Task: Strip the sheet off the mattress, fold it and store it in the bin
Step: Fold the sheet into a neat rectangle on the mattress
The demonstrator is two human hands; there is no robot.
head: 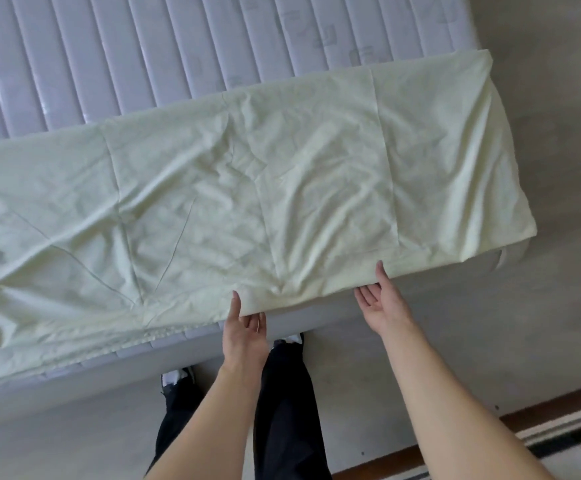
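Note:
The pale yellow-green sheet (247, 188) lies folded into a long wrinkled band across the near part of the quilted lilac mattress (109, 57). Its near edge hangs slightly over the mattress side. My left hand (245, 327) is at that near edge with the palm up; the thumb lies on top of the sheet and the straight fingers show just below the edge. My right hand (377, 299) is further right in the same pose, thumb on the sheet's hem, fingers spread and relaxed beneath it. Neither hand curls round the cloth. No bin is in view.
My legs in dark trousers (282, 393) and my shoes stand against the mattress side. Beige floor (542, 133) runs along the right of the bed. A wooden threshold and striped rug (559, 431) are at the lower right.

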